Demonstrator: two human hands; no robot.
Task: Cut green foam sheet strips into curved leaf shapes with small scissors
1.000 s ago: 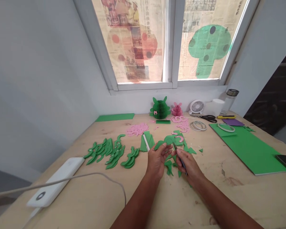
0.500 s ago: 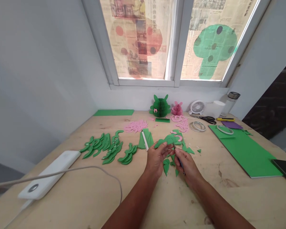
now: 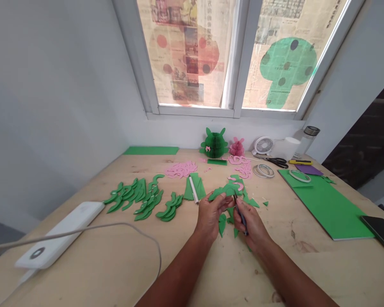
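My left hand [image 3: 209, 213] pinches a wavy-edged green paper piece [image 3: 222, 192] between thumb and fingers, just above the table. Closed around a slim dark pointed tool [image 3: 242, 217] is my right hand [image 3: 252, 221]; its kind is not clear at this size. The tool's tip meets or nearly meets the right side of the paper by my left fingertips. Green scraps [image 3: 222, 222] lie beneath and around both hands. A pink curved strip [image 3: 240, 186] rests just beyond them.
Stacked green curved cutouts [image 3: 149, 204] lie to the left, near a white pen [image 3: 193, 189] and pink cutouts [image 3: 182, 169]. Paper figures [image 3: 214, 144] stand at the back. Scissors [image 3: 277, 161], tape rolls [image 3: 264, 170] and green sheets [image 3: 333, 209] are rightward. A cable [image 3: 115, 224] crosses the left front.
The view has shifted slightly. Both hands keep nearly the same place and grip; the dark tool's tip has moved slightly at the edge of the green paper.
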